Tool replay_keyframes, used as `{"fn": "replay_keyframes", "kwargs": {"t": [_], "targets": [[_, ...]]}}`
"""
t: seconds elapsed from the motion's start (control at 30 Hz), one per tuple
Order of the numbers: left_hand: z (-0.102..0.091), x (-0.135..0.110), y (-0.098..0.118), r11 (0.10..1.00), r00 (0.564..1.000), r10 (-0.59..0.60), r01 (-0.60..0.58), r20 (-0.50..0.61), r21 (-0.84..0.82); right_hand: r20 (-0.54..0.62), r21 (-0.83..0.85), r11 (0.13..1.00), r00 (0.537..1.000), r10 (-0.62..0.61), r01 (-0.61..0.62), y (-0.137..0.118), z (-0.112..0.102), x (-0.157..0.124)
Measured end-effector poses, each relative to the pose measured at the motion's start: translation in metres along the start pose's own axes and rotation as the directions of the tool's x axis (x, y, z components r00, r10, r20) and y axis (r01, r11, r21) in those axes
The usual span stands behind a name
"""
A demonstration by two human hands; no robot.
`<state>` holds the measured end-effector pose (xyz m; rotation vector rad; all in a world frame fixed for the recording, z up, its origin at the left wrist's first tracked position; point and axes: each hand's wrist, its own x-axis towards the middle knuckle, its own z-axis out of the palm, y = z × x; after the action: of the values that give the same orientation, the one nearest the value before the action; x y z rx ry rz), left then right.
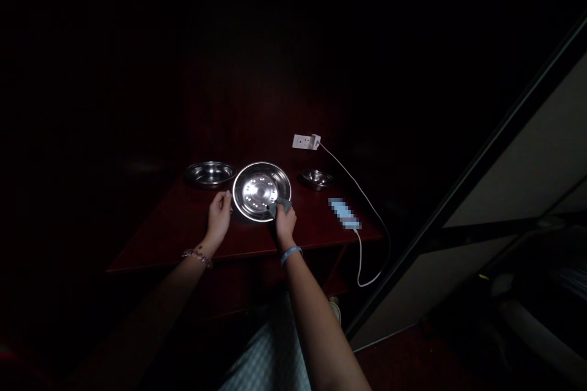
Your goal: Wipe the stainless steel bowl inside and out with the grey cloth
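A round steel plate lies on a dark red table, lit brightly in the middle. My right hand is closed on a small grey cloth that presses on the plate's near right rim. My left hand rests at the plate's left edge with fingers curled, touching or almost touching the rim. A beaded bracelet sits on my left wrist and a blue band on my right.
A second steel plate lies to the left and a small steel bowl to the right. A blurred phone rests on the table's right side, its white cable running to a wall socket. The surroundings are dark.
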<state>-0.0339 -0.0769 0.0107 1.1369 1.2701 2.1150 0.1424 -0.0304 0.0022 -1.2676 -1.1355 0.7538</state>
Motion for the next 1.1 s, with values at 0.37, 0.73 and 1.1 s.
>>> {"fn": "replay_keyframes", "kwargs": {"t": [0.37, 0.73, 1.1], "targets": [[-0.006, -0.004, 0.011, 0.990, 0.996, -0.085, 0.088, -0.035, 0.110, -0.035, 0.077, 0.996, 0.998, 0.052, -0.049, -0.003, 0.002, -0.006], [-0.006, -0.006, 0.018, 0.969, 0.985, -0.175, 0.174, -0.009, 0.176, -0.030, 0.055, 0.995, 0.996, 0.085, -0.084, -0.010, 0.002, -0.008], [-0.007, -0.006, 0.013, 0.956, 0.989, -0.092, 0.056, 0.113, 0.287, 0.026, 0.023, 0.994, 0.994, 0.109, -0.109, -0.012, 0.003, -0.009]]}}
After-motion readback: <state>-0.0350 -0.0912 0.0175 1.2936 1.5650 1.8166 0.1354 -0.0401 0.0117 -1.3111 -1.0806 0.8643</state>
